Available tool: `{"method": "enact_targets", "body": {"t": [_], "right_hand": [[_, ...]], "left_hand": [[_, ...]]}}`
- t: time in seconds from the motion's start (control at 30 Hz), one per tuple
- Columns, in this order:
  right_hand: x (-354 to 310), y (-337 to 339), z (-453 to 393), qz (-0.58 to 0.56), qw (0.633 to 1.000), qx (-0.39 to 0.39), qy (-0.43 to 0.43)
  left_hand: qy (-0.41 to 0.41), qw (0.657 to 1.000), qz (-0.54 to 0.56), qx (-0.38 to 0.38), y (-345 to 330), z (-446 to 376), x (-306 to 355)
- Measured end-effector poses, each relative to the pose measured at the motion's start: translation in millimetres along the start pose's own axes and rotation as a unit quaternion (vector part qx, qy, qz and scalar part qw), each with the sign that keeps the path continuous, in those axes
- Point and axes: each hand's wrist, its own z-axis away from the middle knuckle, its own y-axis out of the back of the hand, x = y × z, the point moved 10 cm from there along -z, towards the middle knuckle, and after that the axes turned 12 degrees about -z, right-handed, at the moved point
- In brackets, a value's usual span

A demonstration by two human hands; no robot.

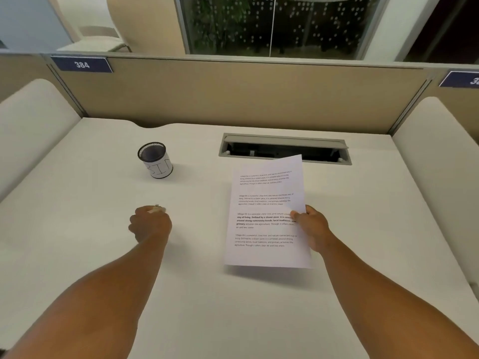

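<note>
On the right half of the desk (233, 307), the right hand (312, 226) pinches a printed sheet (264, 224) at its right edge, thumb on the printed face and fingers behind it. The sheet hangs tilted above the desktop with a shadow under its near edge, and most of it lies to the left of the grip. It is one sheet, carrying four blocks of text, the third partly bold.

The left hand (150, 224) is curled round a small pale object (156, 209) that peeks out at the knuckles; what it is cannot be told.

One mesh cup (155, 161) with a white paper label stands beyond the left hand, well apart from the sheet. One open cable hatch (285, 149) lies behind the sheet, whose far corner overlaps it. Two number plates (81, 64) (461, 79) sit on the partition (233, 94).
</note>
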Motion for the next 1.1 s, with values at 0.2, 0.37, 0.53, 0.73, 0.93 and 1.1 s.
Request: {"method": "enact_targets", "body": {"t": [0.2, 0.37, 0.53, 0.73, 0.93, 1.1], "right_hand": [[9.6, -29.7, 0.9, 0.008, 1.000, -0.016, -0.008], [12.6, -45.1, 1.3, 0.018, 0.999, -0.024, -0.011], [15.8, -51.8, -0.6, 0.024, 0.999, -0.024, -0.024], [20.1, -55.1, -2.4, 0.025, 0.999, -0.028, -0.031], [22.9, -54.6, -2.3, 0.023, 0.999, -0.023, -0.035], [17.9, -55.7, -2.2, 0.023, 0.999, -0.023, -0.032]], "left_hand": [[0.027, 0.999, -0.028, 0.009, 8.7, -21.3, -28.7], [-0.002, 0.994, -0.107, -0.034, -1.7, -46.1, -32.8], [-0.020, 0.988, -0.149, -0.043, -8.5, -52.8, -31.0], [-0.015, 0.994, -0.092, -0.064, -10.8, -58.5, -34.2], [0.008, 0.996, -0.019, -0.087, -16.6, -65.3, -34.0], [0.030, 0.993, 0.000, -0.117, -17.6, -66.1, -30.5]]}}
